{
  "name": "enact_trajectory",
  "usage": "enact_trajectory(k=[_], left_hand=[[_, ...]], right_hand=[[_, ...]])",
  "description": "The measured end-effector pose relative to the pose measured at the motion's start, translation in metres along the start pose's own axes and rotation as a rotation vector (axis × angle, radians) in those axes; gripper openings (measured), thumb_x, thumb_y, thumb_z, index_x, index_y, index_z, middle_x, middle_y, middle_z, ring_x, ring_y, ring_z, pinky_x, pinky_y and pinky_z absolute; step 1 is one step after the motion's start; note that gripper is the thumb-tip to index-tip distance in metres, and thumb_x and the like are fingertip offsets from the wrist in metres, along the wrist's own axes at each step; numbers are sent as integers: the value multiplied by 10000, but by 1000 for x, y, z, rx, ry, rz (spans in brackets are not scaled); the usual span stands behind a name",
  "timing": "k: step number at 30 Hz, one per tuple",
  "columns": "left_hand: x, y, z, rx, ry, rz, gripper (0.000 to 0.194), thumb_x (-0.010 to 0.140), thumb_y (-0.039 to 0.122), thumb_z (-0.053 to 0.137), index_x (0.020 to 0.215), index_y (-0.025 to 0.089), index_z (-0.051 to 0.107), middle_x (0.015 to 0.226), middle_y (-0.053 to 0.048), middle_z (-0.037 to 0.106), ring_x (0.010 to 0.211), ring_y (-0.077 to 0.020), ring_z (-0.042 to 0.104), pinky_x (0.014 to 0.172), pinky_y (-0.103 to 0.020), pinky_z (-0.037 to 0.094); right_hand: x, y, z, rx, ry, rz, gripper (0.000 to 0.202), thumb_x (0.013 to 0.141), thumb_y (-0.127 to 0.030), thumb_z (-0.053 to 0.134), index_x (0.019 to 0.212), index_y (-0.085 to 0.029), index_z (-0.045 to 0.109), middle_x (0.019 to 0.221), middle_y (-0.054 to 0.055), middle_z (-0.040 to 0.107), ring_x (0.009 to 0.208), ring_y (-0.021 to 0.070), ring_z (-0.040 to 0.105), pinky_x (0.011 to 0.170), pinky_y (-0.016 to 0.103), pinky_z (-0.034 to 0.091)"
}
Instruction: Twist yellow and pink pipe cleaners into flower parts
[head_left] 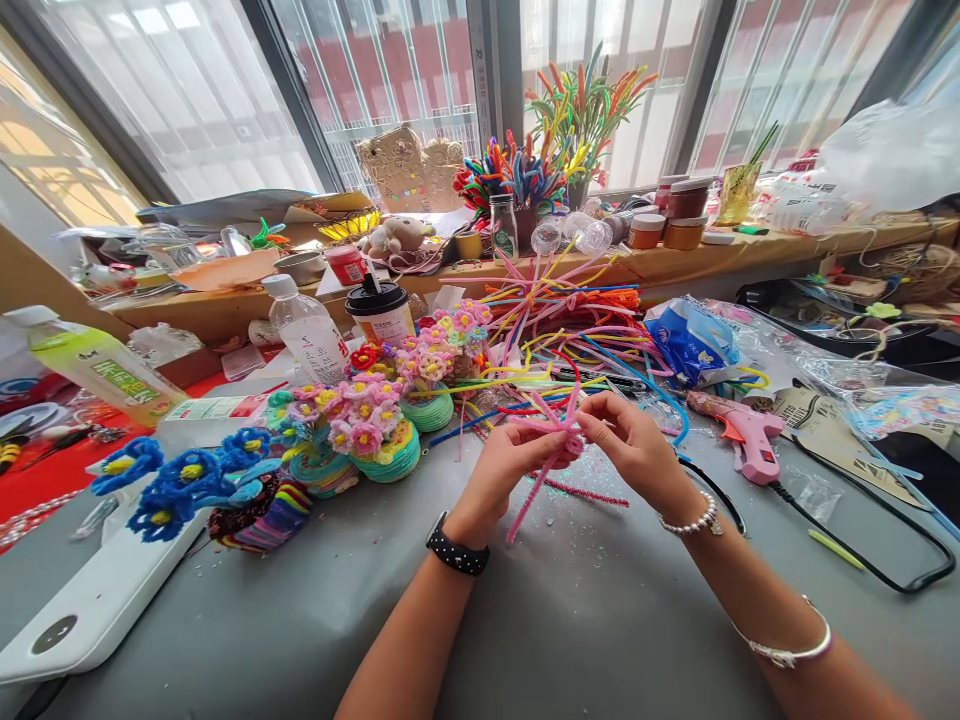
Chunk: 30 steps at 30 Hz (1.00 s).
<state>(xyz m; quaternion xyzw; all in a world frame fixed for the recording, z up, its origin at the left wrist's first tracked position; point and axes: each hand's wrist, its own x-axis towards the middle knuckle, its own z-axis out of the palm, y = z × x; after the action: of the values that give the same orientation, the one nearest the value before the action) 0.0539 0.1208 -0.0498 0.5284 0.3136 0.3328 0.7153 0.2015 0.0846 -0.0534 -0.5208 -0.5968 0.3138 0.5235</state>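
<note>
Pink pipe cleaners [534, 497], crossed and bent into a star-like bunch, are held up over the grey table in front of me. My left hand [504, 472] pinches the bunch near its middle, with one long pink end hanging down below the fingers. From the other side my right hand [628, 447] has its thumb and fingers closed on the same bunch at its right edge. Part of the centre is hidden by my fingertips. A red tinsel pipe cleaner [589, 492] lies on the table just behind.
Pipe-cleaner flower pots [386, 450] and blue flowers [176, 490] stand to the left, near a white device [97, 600]. A pink glue gun [750, 440] with a black cord lies right. Loose pipe cleaners [555, 310] are heaped behind. Bottles [304, 330] and a cup [380, 315] stand back left.
</note>
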Motion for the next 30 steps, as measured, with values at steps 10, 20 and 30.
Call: enact_trajectory(k=[10, 20, 30], left_hand=[[0, 0, 0, -55, 3, -14, 213, 636, 281, 651, 761, 109, 661, 742, -80, 662, 686, -145, 603, 708, -274, 453], [0, 0, 1, -94, -7, -23, 224, 623, 294, 654, 753, 111, 658, 720, -68, 653, 674, -150, 600, 715, -287, 455], [-1, 4, 1, -150, -44, -45, 166, 636, 251, 652, 734, 117, 646, 699, -53, 640, 648, -116, 580, 651, -225, 453]], right_hand=[[1, 5, -1, 31, -63, -10, 181, 785, -358, 465, 748, -185, 500, 700, 5, 497, 640, 123, 459, 605, 251, 401], [1, 2, -4, -120, -44, -90, 158, 754, -355, 508, 731, -201, 533, 673, 18, 539, 620, 142, 487, 578, 267, 421], [0, 3, 1, 291, -59, 118, 207, 726, -383, 545, 714, -178, 571, 677, -3, 546, 637, 114, 495, 642, 262, 422]])
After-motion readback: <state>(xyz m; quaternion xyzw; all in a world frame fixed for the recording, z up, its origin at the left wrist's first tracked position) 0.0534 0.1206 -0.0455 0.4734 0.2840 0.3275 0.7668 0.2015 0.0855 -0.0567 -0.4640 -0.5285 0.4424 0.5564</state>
